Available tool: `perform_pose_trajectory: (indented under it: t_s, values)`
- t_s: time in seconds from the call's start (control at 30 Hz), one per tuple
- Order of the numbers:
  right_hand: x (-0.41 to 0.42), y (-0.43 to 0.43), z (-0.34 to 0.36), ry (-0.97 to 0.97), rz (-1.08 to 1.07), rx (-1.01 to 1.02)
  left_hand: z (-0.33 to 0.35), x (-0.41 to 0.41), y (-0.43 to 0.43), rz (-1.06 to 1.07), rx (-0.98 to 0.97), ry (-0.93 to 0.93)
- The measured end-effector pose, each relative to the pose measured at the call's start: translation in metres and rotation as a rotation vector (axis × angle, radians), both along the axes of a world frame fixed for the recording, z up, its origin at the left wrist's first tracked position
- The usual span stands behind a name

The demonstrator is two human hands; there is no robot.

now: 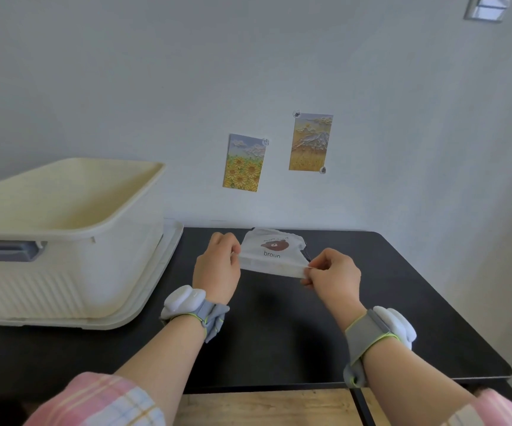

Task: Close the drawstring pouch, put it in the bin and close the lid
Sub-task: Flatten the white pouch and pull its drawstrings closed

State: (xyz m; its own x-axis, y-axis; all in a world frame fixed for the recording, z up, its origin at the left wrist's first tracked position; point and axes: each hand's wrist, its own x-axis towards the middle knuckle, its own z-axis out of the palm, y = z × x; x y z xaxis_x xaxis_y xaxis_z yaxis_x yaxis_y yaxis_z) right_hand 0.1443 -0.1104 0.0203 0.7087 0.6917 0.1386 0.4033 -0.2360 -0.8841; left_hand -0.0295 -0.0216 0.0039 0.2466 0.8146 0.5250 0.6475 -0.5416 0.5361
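- Between your two hands, above the black tabletop [371,302], hangs the white drawstring pouch [271,252], printed with a brown bear and the word "broun"; it is off the surface and stretched flat along its near edge
- Your left hand [217,269] is closed in a pinch on the pouch's left end, and your right hand [333,276] is pinched shut on the right end, where a thin cord seems to show at the fingertips
- You should expect thin, limp cloth: very light, nothing stiff in it, likely to sag or fold once one side is released, and not fragile
- For closing, the cord ends at each side of the hemmed mouth look like the best hold; pulling them apart should gather the fabric, while gripping the cloth itself would only stretch it
- Once cinched, you could probably carry it one-handed by the cords or the bunched neck
- Well to your left stands the cream storage bin [64,259], open-topped with a grey handle, seemingly resting on its own lid [173,244]
- Two painted postcards are pinned on the wall behind
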Motion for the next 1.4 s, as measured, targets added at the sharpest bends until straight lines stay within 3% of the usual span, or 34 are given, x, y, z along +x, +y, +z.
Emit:
perform_pose_trajectory:
  t_s: [0.1,0.23,0.33,0.43,0.6,0.7,0.8,1.0,1.4]
  values:
    - [0.003,-0.002,0.000,0.071,0.014,-0.029,0.000,0.000,0.000,-0.044,-0.182,-0.079]
    - [0.011,-0.005,0.000,0.348,0.015,-0.043,-0.002,-0.002,0.003,-0.166,-0.537,-0.232]
    - [0.013,-0.006,-0.006,0.425,0.041,-0.092,-0.003,-0.005,0.000,-0.146,-0.590,-0.284]
    - [0.014,-0.006,-0.014,0.342,0.132,-0.257,-0.006,-0.006,-0.003,-0.100,-0.515,-0.125]
    - [0.017,-0.013,-0.009,0.254,0.341,-0.536,-0.014,-0.018,0.015,0.084,-0.477,-0.107]
    - [0.024,-0.007,-0.009,0.129,0.129,-0.385,-0.013,-0.020,0.020,0.169,-0.292,0.032]
    - [0.026,0.002,-0.009,0.083,-0.040,-0.240,-0.008,-0.007,0.009,-0.027,-0.303,0.168]
    - [0.016,0.015,-0.013,0.184,0.146,-0.247,-0.022,0.004,-0.009,-0.163,-0.437,0.645]
    - [0.028,0.016,-0.010,0.401,-0.085,-0.206,-0.017,-0.007,0.003,-0.246,-0.594,0.777]
